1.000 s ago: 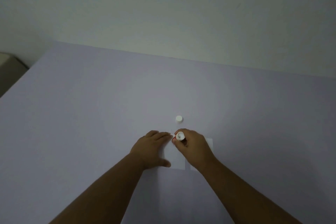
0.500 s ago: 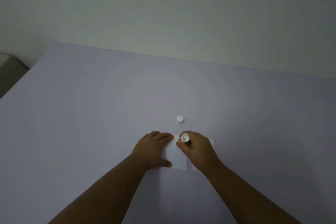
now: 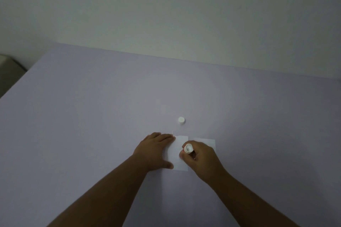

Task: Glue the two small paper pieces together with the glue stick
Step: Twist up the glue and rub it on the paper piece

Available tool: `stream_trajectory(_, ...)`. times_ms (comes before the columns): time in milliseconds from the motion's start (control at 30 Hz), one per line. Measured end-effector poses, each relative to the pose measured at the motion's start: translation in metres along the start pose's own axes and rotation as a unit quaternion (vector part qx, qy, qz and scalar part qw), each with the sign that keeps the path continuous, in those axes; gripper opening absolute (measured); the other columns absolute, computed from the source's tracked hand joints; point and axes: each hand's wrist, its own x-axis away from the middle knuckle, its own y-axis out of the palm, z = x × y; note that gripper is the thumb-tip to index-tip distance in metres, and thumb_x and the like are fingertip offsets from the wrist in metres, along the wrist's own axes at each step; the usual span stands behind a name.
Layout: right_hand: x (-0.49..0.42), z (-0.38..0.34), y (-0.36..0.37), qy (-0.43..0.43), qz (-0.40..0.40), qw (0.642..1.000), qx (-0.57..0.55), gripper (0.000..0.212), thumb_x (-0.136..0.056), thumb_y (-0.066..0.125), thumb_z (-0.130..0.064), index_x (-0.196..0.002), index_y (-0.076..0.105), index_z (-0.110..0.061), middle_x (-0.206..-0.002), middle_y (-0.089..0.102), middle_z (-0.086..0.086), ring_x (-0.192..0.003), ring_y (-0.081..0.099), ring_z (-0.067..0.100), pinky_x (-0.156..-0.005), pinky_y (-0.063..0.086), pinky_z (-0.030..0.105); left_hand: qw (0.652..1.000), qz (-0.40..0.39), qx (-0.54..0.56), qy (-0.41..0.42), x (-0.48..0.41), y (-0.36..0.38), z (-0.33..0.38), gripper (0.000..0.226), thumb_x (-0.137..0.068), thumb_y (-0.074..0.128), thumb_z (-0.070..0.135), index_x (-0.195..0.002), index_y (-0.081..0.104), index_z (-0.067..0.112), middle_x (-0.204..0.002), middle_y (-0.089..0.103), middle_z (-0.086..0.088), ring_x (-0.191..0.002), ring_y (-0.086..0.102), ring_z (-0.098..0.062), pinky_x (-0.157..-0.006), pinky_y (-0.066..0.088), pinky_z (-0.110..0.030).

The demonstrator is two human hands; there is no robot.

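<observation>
While the left hand (image 3: pixel 154 148) pins paper (image 3: pixel 177 151), right hand (image 3: pixel 200 156) grips glue stick (image 3: pixel 188 148).

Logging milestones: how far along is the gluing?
Done: cap is off, standing on the table. In hand: left hand pins the left paper; right hand holds the glue stick down on it. Left: the right paper lies separate, not yet joined.
</observation>
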Motion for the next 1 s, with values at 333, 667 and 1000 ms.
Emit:
stream_trajectory(333,-0.023,-0.006,-0.002,0.006,0.023,1.0,0.003,0.01,-0.082,0.063,-0.019,-0.087,0.064,-0.011,-0.078,0.067,0.006,-0.072,0.059,0.017,-0.069,0.048,0.03,1.0,0.004,0.0,0.002,0.0,0.0,0.0,0.098,-0.059,0.066,0.065,-0.142,0.022,0.036,-0.152,0.028,0.014,-0.139,0.021,-0.017,-0.112,0.022,-0.039)
stream_trajectory(667,-0.027,-0.007,0.005,0.003,0.009,1.0,-0.006,0.01,-0.082,0.064,-0.023,-0.088,0.064,-0.016,-0.079,0.068,0.004,-0.074,0.059,0.014,-0.069,0.05,0.029,1.0,0.01,0.007,0.0,-0.001,0.001,0.001,0.098,-0.058,0.067,0.065,-0.141,0.025,0.033,-0.15,0.033,0.012,-0.136,0.025,-0.016,-0.111,0.025,-0.038)
stream_trajectory(1000,0.005,-0.004,0.013,-0.017,-0.031,0.999,-0.003,0.012,-0.082,0.06,-0.03,-0.083,0.063,-0.018,-0.076,0.067,0.002,-0.073,0.058,0.013,-0.068,0.052,0.028,1.0,0.007,0.005,0.011,0.001,-0.003,0.003,0.095,-0.061,0.067,0.063,-0.141,0.026,0.033,-0.15,0.032,0.012,-0.136,0.025,-0.015,-0.112,0.026,-0.038)
